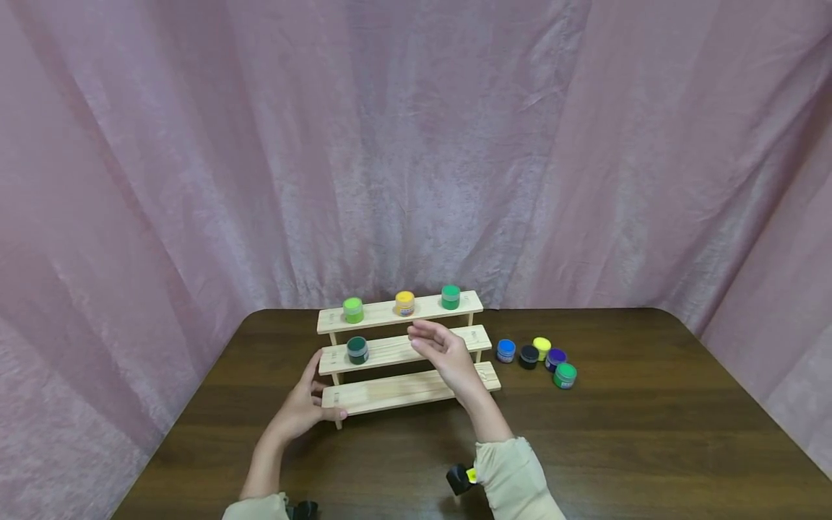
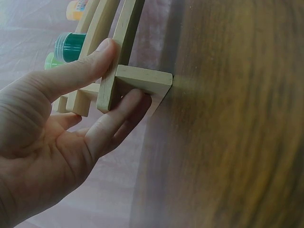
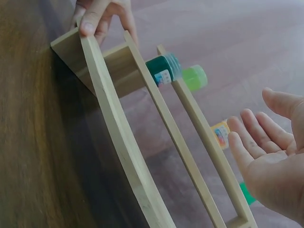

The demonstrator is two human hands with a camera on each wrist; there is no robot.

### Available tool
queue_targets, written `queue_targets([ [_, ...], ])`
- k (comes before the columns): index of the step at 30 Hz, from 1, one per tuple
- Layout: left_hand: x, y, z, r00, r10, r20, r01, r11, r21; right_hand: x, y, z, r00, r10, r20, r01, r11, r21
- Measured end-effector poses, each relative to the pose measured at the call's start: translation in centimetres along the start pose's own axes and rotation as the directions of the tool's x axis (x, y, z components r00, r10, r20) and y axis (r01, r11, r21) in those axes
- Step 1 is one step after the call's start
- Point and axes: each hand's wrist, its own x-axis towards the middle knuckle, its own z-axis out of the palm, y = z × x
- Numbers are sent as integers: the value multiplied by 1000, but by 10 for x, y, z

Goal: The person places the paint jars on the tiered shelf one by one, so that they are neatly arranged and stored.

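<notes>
A three-tier wooden display rack (image 1: 406, 391) stands on the table. My left hand (image 1: 300, 410) grips the left end of its lowest tier; the left wrist view shows the thumb (image 2: 90, 66) on the front board and fingers beneath. On the top tier sit a light green paint jar (image 1: 353, 310), a yellow-orange jar (image 1: 404, 305) and a green jar (image 1: 451, 297). A dark green jar (image 1: 357, 351) is at the left of the middle tier. My right hand (image 1: 448, 355) hovers over that tier's right part, fingers loosely extended and holding nothing.
Right of the rack, a loose group of jars stands on the brown table (image 1: 650, 419): blue (image 1: 505, 352), black (image 1: 529, 357), yellow (image 1: 542, 348), purple (image 1: 555, 359) and green (image 1: 565, 376). A pink curtain (image 1: 416, 159) hangs behind the table's far edge.
</notes>
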Motion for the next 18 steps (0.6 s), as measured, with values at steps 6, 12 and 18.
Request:
queue_targets([
  [6,1,0,0,1000,-12,-7,12,1000,-1,-5,-4,-12,998,-5,-69,6,1000,12],
  [12,1,0,0,1000,1,8,-1,1000,13,-10,-11,-25,991,-27,-129,33,998,49],
  [18,0,0,1,1000,2,2,-2,1000,18,-15,-18,-41,980,-29,-196,46,996,80],
])
